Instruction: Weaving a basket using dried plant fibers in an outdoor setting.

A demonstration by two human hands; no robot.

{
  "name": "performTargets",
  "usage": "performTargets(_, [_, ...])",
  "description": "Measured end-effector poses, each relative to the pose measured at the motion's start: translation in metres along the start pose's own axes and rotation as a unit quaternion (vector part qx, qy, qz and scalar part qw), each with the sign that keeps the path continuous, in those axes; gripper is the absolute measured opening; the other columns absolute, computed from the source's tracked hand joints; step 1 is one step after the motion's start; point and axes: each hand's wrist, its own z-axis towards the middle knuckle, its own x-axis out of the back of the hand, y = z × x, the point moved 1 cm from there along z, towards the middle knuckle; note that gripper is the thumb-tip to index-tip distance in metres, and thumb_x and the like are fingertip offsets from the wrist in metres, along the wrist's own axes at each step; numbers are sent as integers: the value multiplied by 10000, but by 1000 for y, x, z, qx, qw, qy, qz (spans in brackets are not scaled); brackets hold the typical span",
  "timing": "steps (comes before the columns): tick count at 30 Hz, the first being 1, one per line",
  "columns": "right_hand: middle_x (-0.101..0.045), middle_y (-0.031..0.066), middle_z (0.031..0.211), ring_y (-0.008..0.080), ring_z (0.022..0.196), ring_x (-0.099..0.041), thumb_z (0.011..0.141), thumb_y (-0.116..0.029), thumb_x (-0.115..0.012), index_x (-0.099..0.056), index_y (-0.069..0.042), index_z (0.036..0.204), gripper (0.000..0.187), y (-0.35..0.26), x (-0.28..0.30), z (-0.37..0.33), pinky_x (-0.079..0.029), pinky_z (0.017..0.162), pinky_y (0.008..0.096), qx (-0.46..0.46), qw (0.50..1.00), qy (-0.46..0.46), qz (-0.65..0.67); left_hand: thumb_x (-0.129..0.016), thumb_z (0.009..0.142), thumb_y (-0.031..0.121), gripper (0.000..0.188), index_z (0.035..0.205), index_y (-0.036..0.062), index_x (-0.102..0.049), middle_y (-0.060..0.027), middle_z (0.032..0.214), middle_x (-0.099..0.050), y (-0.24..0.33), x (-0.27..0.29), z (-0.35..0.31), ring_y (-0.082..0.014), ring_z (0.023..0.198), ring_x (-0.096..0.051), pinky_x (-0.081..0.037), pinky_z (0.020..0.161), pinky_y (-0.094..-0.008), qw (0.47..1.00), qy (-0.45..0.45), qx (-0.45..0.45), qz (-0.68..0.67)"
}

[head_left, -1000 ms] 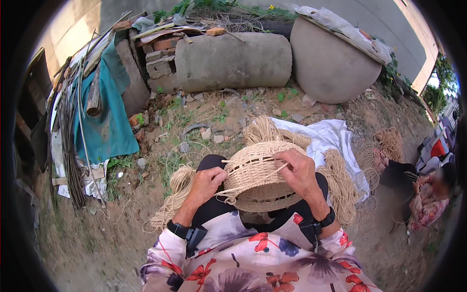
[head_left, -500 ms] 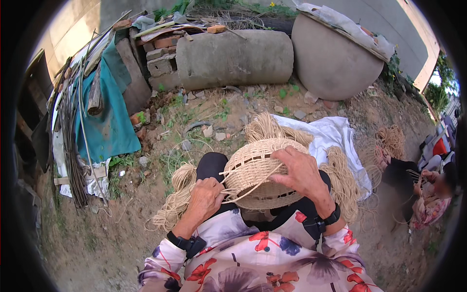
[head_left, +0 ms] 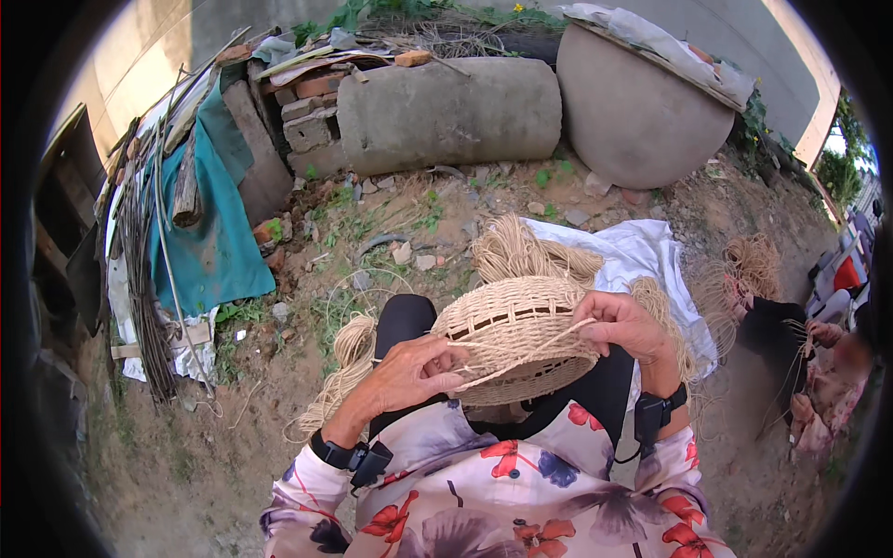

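A pale woven basket (head_left: pixel 502 321) with an openwork band around its side rests tilted between my knees, its opening toward me. My left hand (head_left: pixel 414 370) is closed on the left part of its rim, thumb and fingers near loose strand ends. At the right side of the rim, my right hand (head_left: pixel 625 325) pinches a strand of cord (head_left: pixel 549 337) that stretches across the basket toward the left hand. The fingertips of the left hand partly hide what they grip. Beside my left knee lies a bundle of the same cord (head_left: pixel 342 377).
More cord bundles lie ahead (head_left: pixel 521 253) and by my right knee (head_left: pixel 656 302), near a white sheet (head_left: pixel 642 253). A concrete cylinder (head_left: pixel 451 112) and a big clay jar (head_left: pixel 642 107) stand beyond. At right, another person's hands (head_left: pixel 823 333) hold strands.
My right hand has moved from the basket's top to the right rim and now pinches a strand. My left hand has shifted right along the rim. The basket has turned slightly.
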Motion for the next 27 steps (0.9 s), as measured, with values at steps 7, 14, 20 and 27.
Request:
performTargets(7, [-612, 56, 703, 85, 454, -495, 993, -232, -595, -617, 17, 1027, 252, 23, 109, -18, -428, 431, 230, 199, 917, 230, 258, -658, 902, 118, 337, 1238, 123, -637, 44, 766, -586, -13, 65, 0, -45, 696, -533, -427, 603, -223, 991, 11, 84, -100])
performTargets(14, [-662, 65, 774, 126, 534, -606, 984, -260, -535, -662, -12, 1020, 281, 77, 187, -129, -467, 451, 260, -103, 792, 513, -314, -667, 911, 168, 225, 1127, 104, -667, 22, 812, -679, -28, 44, 6, -39, 699, -579, -444, 539, -219, 978, 25, 157, -131])
performTargets(20, [-687, 39, 837, 64, 683, -613, 1004, -267, -574, -700, -16, 1040, 283, 106, -10, -85, -499, 572, 220, -122, 980, -64, -146, -673, 915, 193, 267, 1163, 96, -664, 14, 817, -673, -24, 16, 28, -53, 718, -587, -466, 590, -250, 984, 30, 111, -138])
performTargets(27, [-659, 46, 986, 148, 887, -616, 999, -230, -596, -618, -15, 1182, 283, 162, -79, 45, -540, 813, 322, 1, 976, 16, 217, -721, 884, 214, 185, 891, 30, -715, 15, 638, -558, -29, -3, 45, -58, 601, -449, -369, 537, -266, 987, 109, 66, -94])
